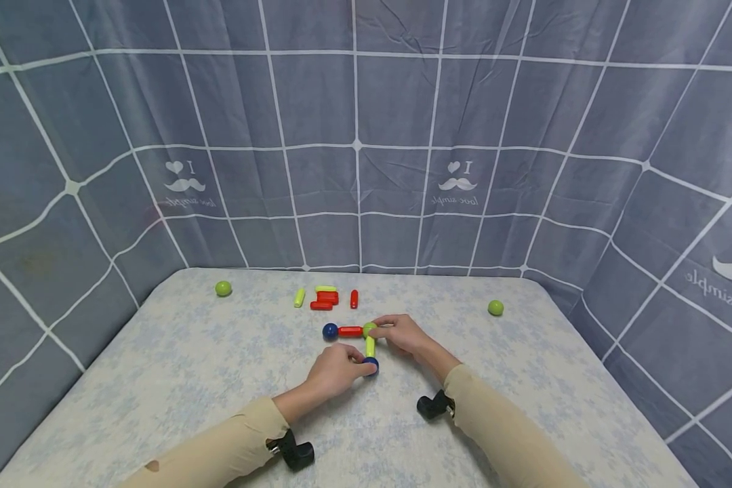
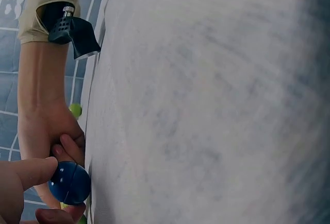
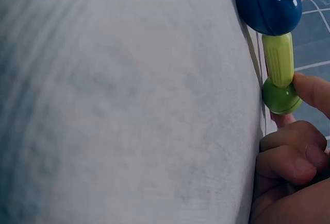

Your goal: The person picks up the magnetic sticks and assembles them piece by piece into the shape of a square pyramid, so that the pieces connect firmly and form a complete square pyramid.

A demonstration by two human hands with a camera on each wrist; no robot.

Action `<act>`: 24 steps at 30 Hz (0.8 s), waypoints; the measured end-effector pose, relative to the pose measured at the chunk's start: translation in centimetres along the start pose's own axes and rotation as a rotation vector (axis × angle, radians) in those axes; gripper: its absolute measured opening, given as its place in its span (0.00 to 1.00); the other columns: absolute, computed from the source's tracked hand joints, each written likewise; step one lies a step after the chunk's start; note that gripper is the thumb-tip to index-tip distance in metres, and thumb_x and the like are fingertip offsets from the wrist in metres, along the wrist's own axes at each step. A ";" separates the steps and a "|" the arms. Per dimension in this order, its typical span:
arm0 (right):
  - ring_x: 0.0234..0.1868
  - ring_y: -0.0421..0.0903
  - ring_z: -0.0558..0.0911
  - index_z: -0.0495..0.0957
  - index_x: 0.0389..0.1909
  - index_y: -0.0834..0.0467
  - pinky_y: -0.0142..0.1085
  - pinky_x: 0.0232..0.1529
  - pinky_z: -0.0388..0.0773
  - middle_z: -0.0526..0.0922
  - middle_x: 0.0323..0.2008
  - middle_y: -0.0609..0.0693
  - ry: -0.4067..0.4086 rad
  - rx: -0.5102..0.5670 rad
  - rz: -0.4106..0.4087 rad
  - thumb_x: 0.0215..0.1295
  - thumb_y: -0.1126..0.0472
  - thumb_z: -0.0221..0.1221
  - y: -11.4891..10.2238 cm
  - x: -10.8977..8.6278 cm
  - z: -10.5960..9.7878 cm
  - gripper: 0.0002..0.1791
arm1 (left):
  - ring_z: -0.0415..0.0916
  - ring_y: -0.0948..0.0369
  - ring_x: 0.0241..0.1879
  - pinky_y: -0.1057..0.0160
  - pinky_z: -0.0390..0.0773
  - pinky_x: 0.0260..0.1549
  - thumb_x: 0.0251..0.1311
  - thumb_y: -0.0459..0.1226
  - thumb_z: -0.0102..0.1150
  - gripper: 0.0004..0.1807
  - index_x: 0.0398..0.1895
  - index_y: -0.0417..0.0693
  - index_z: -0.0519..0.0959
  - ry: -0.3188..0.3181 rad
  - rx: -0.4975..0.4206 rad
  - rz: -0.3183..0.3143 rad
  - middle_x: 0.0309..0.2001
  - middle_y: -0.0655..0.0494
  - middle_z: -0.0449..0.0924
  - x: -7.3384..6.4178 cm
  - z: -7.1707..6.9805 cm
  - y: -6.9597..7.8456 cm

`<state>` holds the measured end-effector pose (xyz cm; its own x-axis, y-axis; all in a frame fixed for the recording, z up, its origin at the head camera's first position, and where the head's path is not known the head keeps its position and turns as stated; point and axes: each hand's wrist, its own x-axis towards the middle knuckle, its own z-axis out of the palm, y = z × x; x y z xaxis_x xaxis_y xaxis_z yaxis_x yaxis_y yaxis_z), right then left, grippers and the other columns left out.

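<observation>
On the table, balls and rods are joined in an L. A blue ball (image 1: 330, 331) at the left end meets a red rod (image 1: 350, 331), which runs to a green ball (image 1: 369, 329) at the corner. From there a yellow-green rod (image 3: 279, 59) leads toward the near side to a second blue ball (image 2: 69, 183). My left hand (image 1: 337, 370) pinches this near blue ball between thumb and fingers. With thumb and forefinger, my right hand (image 1: 401, 335) grips the green corner ball, its other fingers curled in the right wrist view.
Loose red rods (image 1: 327, 298) and yellow-green rods (image 1: 299, 297) lie beyond the joined pieces. One loose green ball (image 1: 223, 289) sits at the far left, another green ball (image 1: 495, 308) at the far right. A grey-blue gridded curtain (image 1: 396, 183) encloses the table (image 1: 177, 379).
</observation>
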<state>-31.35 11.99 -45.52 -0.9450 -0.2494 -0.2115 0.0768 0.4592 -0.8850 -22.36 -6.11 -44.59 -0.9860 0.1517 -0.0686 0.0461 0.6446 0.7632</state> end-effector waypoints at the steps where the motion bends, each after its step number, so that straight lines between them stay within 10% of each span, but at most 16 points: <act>1: 0.09 0.40 0.51 0.84 0.56 0.50 0.33 0.12 0.55 0.58 0.07 0.42 -0.006 0.001 -0.004 0.61 0.50 0.69 0.0 0.0 0.0 0.22 | 0.72 0.61 0.25 0.64 0.69 0.23 0.56 0.49 0.72 0.17 0.37 0.44 0.87 -0.002 0.003 -0.002 0.27 0.59 0.82 0.0 0.0 0.0; 9: 0.09 0.40 0.53 0.83 0.58 0.49 0.33 0.12 0.56 0.59 0.07 0.43 -0.061 0.031 -0.034 0.64 0.52 0.66 -0.1 0.0 -0.5 0.21 | 0.73 0.61 0.25 0.64 0.69 0.22 0.56 0.48 0.72 0.16 0.38 0.44 0.87 -0.020 0.014 -0.023 0.28 0.59 0.83 -0.2 -0.4 0.2; 24: 0.20 0.42 0.67 0.86 0.39 0.54 0.34 0.22 0.64 0.77 0.24 0.47 0.078 -0.261 -0.103 0.62 0.47 0.66 0.0 -2.1 -0.5 0.14 | 0.72 0.60 0.27 0.63 0.70 0.25 0.57 0.43 0.68 0.14 0.45 0.50 0.85 -0.083 0.059 -0.034 0.32 0.57 0.81 -0.5 -3.0 -1.5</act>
<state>-29.47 12.93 -44.89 -0.9660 -0.2443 -0.0846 -0.0956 0.6415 -0.7612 -22.39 -9.40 -43.72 -0.9708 0.1885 -0.1485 0.0244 0.6933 0.7202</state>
